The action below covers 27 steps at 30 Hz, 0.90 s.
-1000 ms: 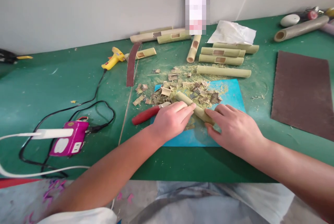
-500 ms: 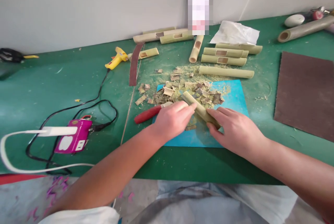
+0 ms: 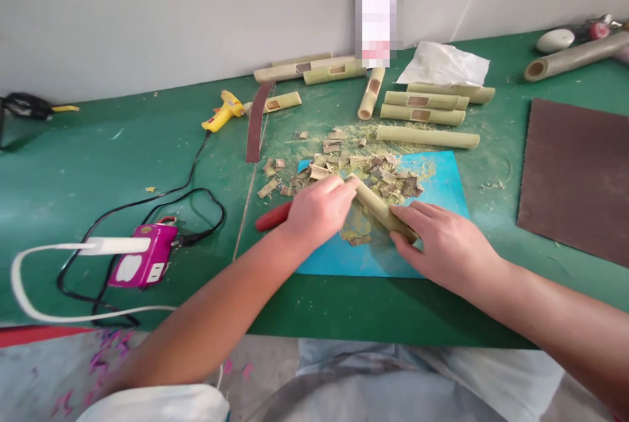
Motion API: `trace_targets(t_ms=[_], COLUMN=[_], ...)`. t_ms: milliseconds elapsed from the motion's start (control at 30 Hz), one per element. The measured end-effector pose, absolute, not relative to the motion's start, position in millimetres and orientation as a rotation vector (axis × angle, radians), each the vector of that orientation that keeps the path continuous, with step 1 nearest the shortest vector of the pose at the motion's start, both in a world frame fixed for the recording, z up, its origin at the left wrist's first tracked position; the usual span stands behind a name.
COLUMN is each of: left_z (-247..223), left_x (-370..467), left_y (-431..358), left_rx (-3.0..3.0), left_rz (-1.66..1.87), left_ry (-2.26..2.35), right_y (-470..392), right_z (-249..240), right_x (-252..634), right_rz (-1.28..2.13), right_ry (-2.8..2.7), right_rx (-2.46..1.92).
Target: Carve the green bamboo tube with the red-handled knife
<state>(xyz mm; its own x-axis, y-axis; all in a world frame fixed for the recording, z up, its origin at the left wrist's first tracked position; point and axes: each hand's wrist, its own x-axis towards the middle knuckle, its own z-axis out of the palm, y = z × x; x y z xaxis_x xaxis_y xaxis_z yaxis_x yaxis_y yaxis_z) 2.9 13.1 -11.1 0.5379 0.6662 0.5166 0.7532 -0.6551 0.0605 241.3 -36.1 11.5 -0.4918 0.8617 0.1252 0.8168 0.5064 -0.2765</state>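
A short pale-green bamboo tube (image 3: 376,202) lies slanted over the blue sheet (image 3: 445,189). My right hand (image 3: 439,238) grips its near end between thumb and fingers. At the tube's far end, my left hand (image 3: 317,209) is closed, its bent fingers pressed against the bamboo. The left palm side is hidden from view. Under the left hand lies a tool with a red handle (image 3: 272,217), its other end covered by the hand. Bamboo chips (image 3: 388,176) and yellowish dust are heaped on the sheet just beyond the tube.
Several bamboo tubes (image 3: 427,136), some with cut windows, lie at the back. A yellow glue gun (image 3: 223,113), a brown strip (image 3: 258,124) and a magenta power block (image 3: 145,255) with cords are left. A brown sheet (image 3: 574,176) lies right; a blurred upright panel (image 3: 378,12) leans on the wall.
My left hand has slid along the bamboo tube to its far end, away from me. My right hand keeps its hold, and the tube stays nearly in place.
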Motion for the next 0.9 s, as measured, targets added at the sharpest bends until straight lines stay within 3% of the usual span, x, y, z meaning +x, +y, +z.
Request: trace_targets(t_ms=[900], left_z=[-10.1], left_x=[10.8], left_y=[4.1], left_rx=[-2.697], left_rz=[-0.798], left_ry=[-1.174], right_y=[-37.3], right_z=[9.8], right_x=[240.8], right_rz=[0.02], right_ry=[-2.482], right_rx=[-1.332])
